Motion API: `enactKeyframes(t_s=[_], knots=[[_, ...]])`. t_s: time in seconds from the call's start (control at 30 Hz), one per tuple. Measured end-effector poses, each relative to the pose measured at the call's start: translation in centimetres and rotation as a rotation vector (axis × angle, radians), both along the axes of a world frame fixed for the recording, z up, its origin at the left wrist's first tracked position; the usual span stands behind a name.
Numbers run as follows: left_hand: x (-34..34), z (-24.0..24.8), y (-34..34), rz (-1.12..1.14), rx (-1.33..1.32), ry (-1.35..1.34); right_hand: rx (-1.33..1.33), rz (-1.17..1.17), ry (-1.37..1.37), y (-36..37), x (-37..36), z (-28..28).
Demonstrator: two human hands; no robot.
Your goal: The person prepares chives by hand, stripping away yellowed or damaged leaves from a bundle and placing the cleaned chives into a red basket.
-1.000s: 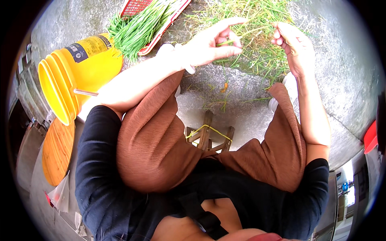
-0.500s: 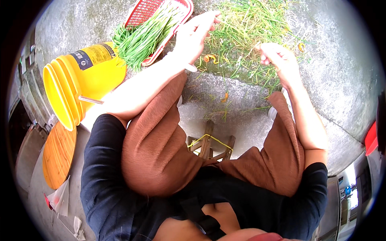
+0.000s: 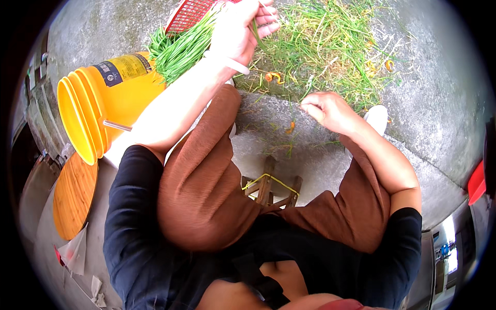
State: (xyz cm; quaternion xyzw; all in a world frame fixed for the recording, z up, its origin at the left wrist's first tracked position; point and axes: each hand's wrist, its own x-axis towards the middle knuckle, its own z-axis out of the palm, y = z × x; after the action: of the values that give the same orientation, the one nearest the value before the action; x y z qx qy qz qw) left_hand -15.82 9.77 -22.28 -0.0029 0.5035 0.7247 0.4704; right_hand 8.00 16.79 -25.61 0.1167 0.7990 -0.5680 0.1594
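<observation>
My left hand (image 3: 238,35), a white bangle on its wrist, is raised at the top over the red plastic basket (image 3: 187,14). Its fingers are curled, and a thin green chive stalk (image 3: 255,31) hangs from them. Beneath and beside that hand lies a thick bundle of green chives (image 3: 182,52), partly hidden by it. My right hand (image 3: 330,110) is at the near edge of the loose pile of green and yellowed stalks (image 3: 325,44). Its thumb and fingertips are pressed together; whatever they hold, if anything, is too small to make out.
A yellow bucket (image 3: 121,101) lies on its side at the left, a metal handle poking out near my left forearm. Below it is a round wooden board (image 3: 76,194). Orange scraps (image 3: 274,77) dot the concrete. A wooden stool (image 3: 266,183) shows between my knees. Something red (image 3: 477,183) stands far right.
My left hand has moved up and slightly left, over the basket. My right hand has drawn back from the pile toward me and left, fingers still pinched.
</observation>
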Motion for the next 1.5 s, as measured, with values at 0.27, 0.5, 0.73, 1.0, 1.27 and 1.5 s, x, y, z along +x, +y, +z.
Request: enactKeyframes(t_s=[0.27, 0.5, 0.73, 1.0, 1.27, 1.5], knots=[[3.6, -0.8, -1.4, -0.309, -0.137, 0.091, -0.290, -0.521, -0.144, 3.2, -3.0, 2.0], [4.9, -0.7, -1.5, -0.458, -0.129, 0.067, -0.605, -0.622, 0.033, 1.0, -3.7, 1.6], [3.6, -0.1, -0.5, -0.311, -0.029, -0.087, -0.539, -0.375, 0.007, -0.9, -2.1, 0.4], [0.7, 1.5, 0.1, -0.256, -0.021, -0.100, 0.075, -0.370, 0.018, 5.9, -0.3, -3.9], [2.7, 0.2, -0.6, -0.378, -0.112, 0.057, 1.087, -0.457, -0.099, 17.6, -0.5, -13.0], [2.1, 0.9, -0.8, -0.439, -0.165, 0.133, 0.868, -0.537, 0.064, 18.0, -0.2, -7.5]])
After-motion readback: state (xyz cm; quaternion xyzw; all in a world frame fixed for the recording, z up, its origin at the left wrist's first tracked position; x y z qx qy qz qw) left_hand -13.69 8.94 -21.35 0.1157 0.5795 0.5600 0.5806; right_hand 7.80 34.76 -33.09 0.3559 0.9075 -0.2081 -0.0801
